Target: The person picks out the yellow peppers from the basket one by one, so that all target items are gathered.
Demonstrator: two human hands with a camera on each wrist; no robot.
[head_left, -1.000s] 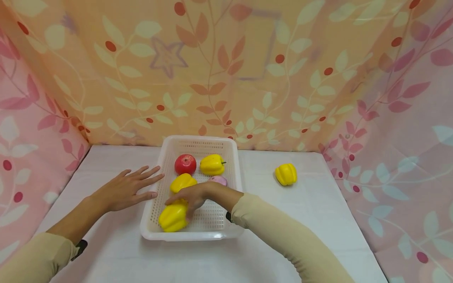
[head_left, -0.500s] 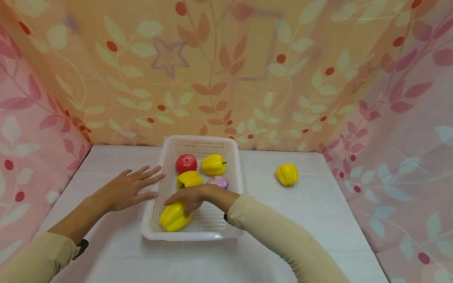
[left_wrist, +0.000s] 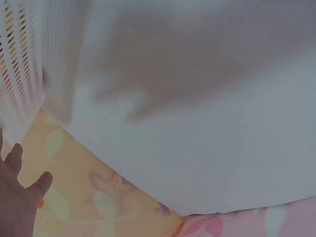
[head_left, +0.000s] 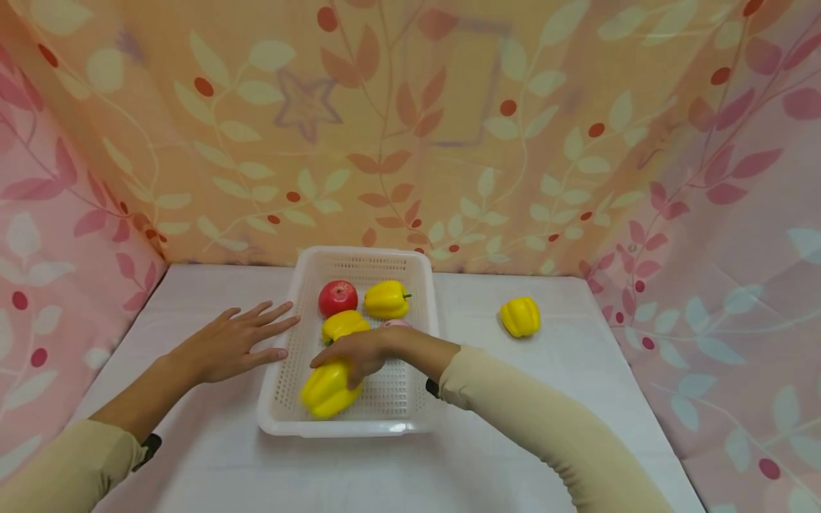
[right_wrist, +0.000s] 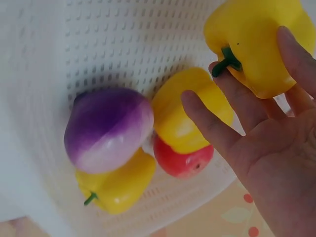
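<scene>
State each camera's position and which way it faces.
Head: worn on the head, facing forward and down at the basket; left hand, right hand and sleeves show.
Left wrist: worn there, facing white table and basket's side; part of left hand shows.
Right wrist: worn there, facing into the basket; right hand shows.
Head and right wrist share the held yellow pepper.

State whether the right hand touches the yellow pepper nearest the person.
Touching. The right wrist view shows the right hand gripping the yellow pepper, its thumb across the front, other fingers behind.

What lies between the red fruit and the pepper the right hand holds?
Another yellow pepper, then the right hand itself; the head view shows this.
</scene>
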